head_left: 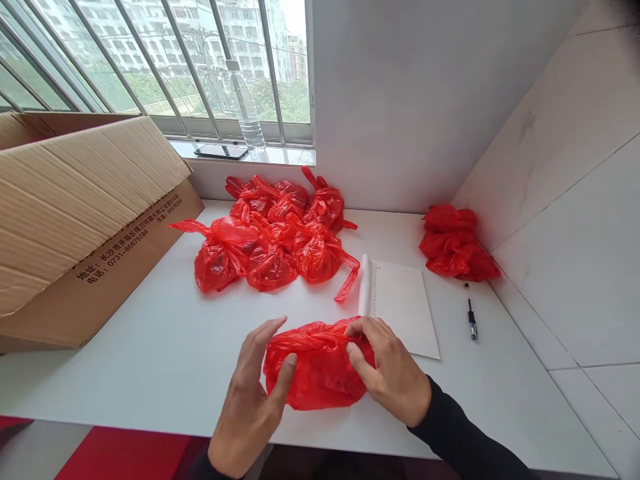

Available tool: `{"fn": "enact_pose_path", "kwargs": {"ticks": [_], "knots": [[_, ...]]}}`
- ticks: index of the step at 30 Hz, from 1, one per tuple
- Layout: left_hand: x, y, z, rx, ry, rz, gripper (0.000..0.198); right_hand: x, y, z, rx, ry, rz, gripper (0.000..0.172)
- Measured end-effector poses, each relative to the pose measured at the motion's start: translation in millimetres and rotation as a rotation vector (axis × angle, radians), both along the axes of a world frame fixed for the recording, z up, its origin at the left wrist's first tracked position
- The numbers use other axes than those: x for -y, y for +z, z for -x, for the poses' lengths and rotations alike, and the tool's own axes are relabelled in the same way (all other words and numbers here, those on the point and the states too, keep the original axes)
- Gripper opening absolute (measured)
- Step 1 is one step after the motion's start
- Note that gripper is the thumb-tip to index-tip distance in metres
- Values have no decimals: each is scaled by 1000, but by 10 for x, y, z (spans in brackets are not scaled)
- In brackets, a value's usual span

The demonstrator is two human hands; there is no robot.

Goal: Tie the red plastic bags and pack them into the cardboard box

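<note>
A white table (150,380) bears red plastic bags (273,260), a cardboard box (120,273), a notepad (405,307) and a pen (472,323).

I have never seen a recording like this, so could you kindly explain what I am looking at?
There is no machine here: a person works bare-handed, and a camera worn on their head takes this single view, looking forward and down.

The left hand is spread open at one side of a red plastic bag; the right hand touches its other side. How firmly either grips is hard to tell.

On the white table are a cardboard box at the left, a cluster of tied red bags behind the hands, and, toward the right, an open notepad, a pen and a red heap by the wall.
</note>
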State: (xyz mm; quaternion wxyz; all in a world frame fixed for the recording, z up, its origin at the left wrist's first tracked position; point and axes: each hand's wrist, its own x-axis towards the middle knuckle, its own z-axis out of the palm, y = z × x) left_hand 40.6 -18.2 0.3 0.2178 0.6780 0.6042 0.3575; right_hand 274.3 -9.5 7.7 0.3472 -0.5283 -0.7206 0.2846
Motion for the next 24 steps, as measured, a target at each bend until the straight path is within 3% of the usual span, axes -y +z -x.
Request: {"fn": "enact_pose_path", "kwargs": {"ticks": [1, 3, 6, 9, 12, 16, 21, 24], "knots": [[-5, 0, -50, -43, -71, -70, 46, 8, 18, 27, -7, 6, 20, 11], [-32, 2, -110, -102, -182, -175, 30, 12, 44, 72, -10, 24, 51, 12], [-76, 21, -66, -77, -130, -196, 10, -2, 69, 60, -9, 13, 56, 10], [-82, 59, 4, -57, -27, -180, 13, -14, 89, -11, -41, -64, 77, 19], [-87, 78, -39, -132, -150, -212, 34, -7, 112, -40, -95, -67, 126, 22], [-127, 45, -127, -256, -303, -287, 12, 18, 129, -12, -107, -21, 185, 20], [-117, 21, -83, -345, -419, -295, 23, 32, 126, -11, 23, 81, 153, 11], [-80, 48, -43, -271, -389, -307, 16, 37, 156, -52, 13, 43, 158, 20]]}}
